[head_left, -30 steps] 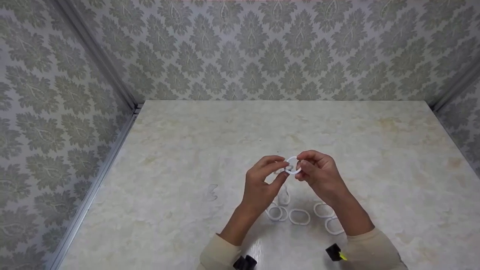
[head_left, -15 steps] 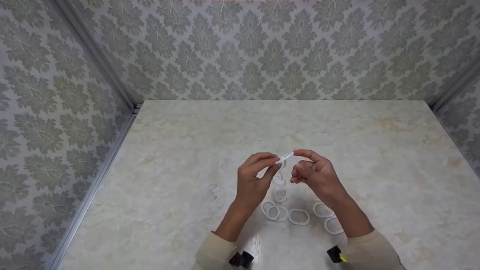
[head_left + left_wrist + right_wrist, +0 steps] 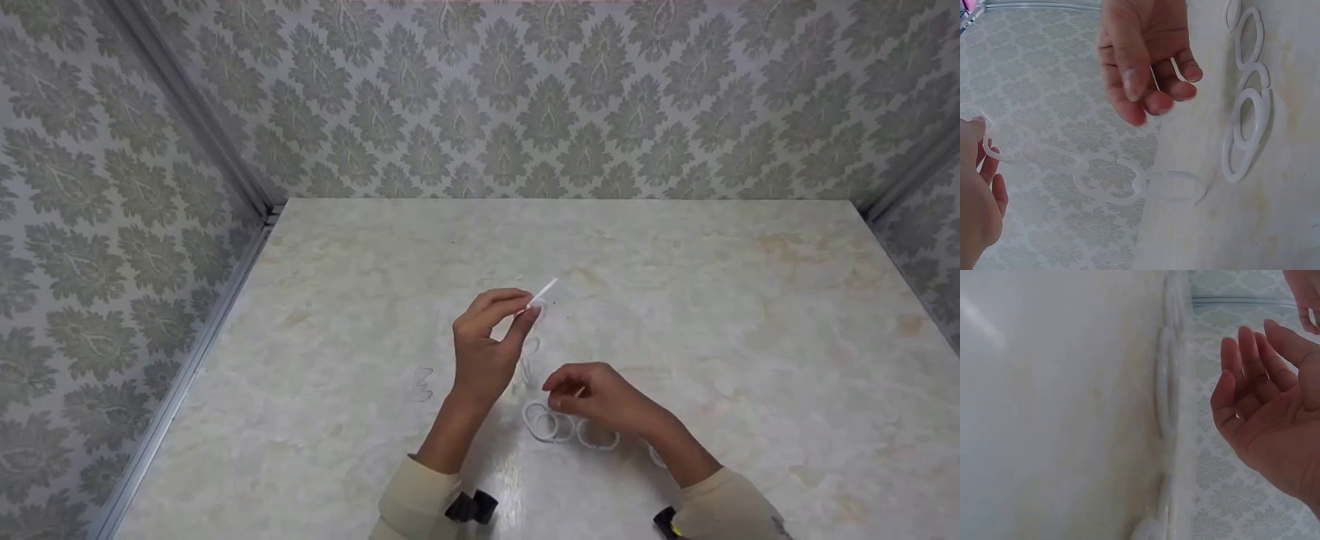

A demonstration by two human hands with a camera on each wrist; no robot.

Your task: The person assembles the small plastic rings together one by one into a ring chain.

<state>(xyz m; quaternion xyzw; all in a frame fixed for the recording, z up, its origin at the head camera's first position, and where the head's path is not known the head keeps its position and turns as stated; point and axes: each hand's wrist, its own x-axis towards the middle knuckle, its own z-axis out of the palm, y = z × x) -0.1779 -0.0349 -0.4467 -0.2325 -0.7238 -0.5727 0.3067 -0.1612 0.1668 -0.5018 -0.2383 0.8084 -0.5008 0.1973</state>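
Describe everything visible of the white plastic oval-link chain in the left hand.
The white plastic oval-link chain looks smooth, its several rounded links hooked through one another. The left hand pinches its top end between thumb and fingers; one link slants upward, the rest dangles below. Whether it touches the pale marbled table is unclear.

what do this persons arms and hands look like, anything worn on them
The left sleeve and right sleeve are pale beige and end short of the hands. The left hand and right hand are bare. Beside the left sleeve is a blocky black piece; beside the right, a dark piece with a yellow bit.
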